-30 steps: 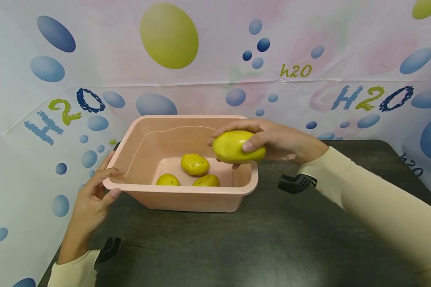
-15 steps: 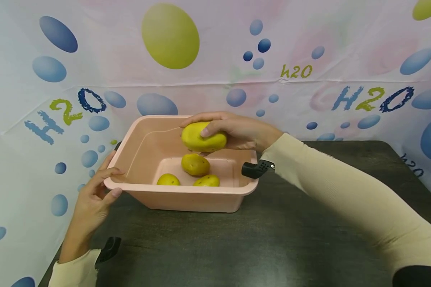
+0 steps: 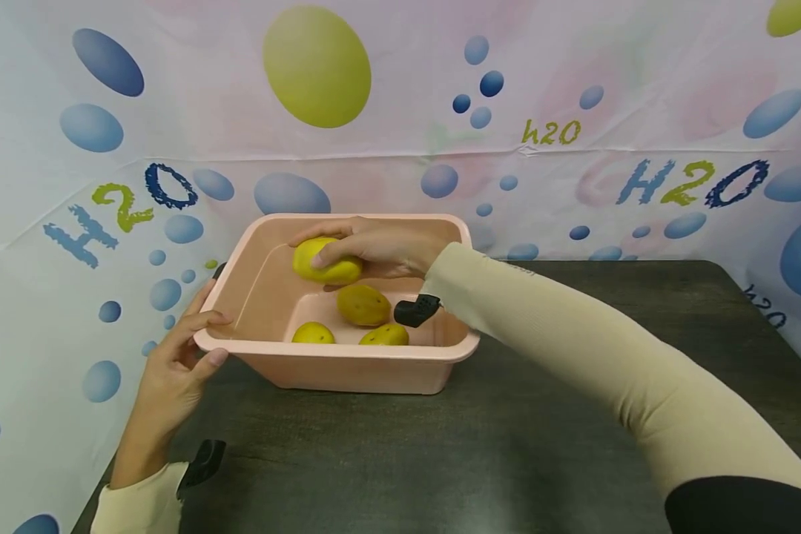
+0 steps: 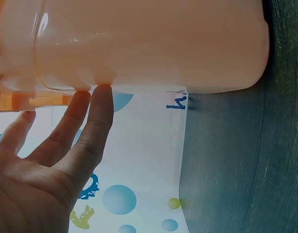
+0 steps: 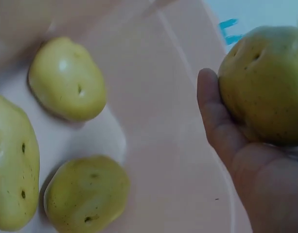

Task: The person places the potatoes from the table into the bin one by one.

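Observation:
A pink plastic tub (image 3: 360, 373) stands on the dark table. Three yellow potatoes lie on its floor: one in the middle (image 3: 363, 305), and two by the near wall, the left one (image 3: 314, 334) and the right one (image 3: 386, 336), each partly hidden by the rim. My right hand (image 3: 387, 248) grips a fourth, larger-looking potato (image 3: 327, 262) over the tub's left-back part, apart from the others. At the tub's front left corner my left hand (image 3: 171, 367) holds the rim. In the left wrist view, fingertips (image 4: 102, 94) touch the tub's outer wall.
A dark wooden table (image 3: 507, 452) runs under the tub and out to the right. Behind and to the left hangs a white sheet (image 3: 400, 89) printed with bubbles and letters. A black wrist device (image 3: 417, 310) on the right sleeve hangs over the tub's near right part.
From above the tub's right side, my right hand has carried the potato leftward and slightly lower, inside the walls. The left hand and the three lying potatoes stay put.

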`<state>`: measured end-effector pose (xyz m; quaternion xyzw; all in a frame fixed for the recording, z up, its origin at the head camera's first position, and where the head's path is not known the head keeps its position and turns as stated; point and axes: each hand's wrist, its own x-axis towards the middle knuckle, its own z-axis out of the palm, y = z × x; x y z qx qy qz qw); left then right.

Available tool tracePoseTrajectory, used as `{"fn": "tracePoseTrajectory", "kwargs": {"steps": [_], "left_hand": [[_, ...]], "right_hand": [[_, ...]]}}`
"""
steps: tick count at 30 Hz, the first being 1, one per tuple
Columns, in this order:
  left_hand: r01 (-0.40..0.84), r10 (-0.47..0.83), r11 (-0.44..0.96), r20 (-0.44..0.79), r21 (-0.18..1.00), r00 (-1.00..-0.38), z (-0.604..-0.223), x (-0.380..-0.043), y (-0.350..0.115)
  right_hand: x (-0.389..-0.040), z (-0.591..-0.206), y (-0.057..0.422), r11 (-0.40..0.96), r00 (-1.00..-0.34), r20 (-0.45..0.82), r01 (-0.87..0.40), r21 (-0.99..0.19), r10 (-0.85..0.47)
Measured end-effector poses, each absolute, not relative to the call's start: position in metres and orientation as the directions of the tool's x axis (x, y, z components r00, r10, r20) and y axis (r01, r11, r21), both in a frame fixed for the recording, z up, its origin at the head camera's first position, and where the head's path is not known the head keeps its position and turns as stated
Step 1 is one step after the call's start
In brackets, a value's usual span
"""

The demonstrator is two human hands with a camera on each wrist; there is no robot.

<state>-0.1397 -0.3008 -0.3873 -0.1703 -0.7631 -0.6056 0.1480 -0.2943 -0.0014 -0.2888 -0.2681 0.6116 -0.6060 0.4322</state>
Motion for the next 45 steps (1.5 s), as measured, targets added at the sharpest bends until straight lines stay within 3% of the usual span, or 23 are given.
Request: {"fn": "tracePoseTrajectory", "kwargs": {"steps": [8, 12, 19, 26, 45], "left_hand": [[0.427, 0.074, 0.219, 0.421, 0.877, -0.904, -0.388, -0.140, -0.300], [0.425, 0.069, 0.219, 0.421, 0.878, -0.904, -0.387, -0.139, -0.299], [0.437, 0.079, 0.209, 0.430, 0.875, -0.899, -0.388, -0.138, -0.300], [0.425, 0.060, 0.229, 0.423, 0.876, -0.904, -0.385, -0.139, -0.299], [0.408, 0.031, 0.241, 0.413, 0.881, -0.910, -0.387, -0.139, -0.297]], "right_hand": [[-0.301, -0.299, -0.024, 0.257, -0.472, -0.249, 0.048, -0.965, -0.846], [-0.298, -0.301, -0.034, 0.291, -0.478, -0.302, 0.098, -0.951, -0.825], [-0.294, -0.308, -0.044, 0.349, -0.523, -0.398, 0.195, -0.917, -0.754], [-0.299, -0.299, -0.038, 0.482, -0.606, -0.416, 0.059, -0.874, -0.679], [-0.292, -0.282, -0.009, 0.485, -0.610, -0.412, 0.051, -0.873, -0.677]]}}
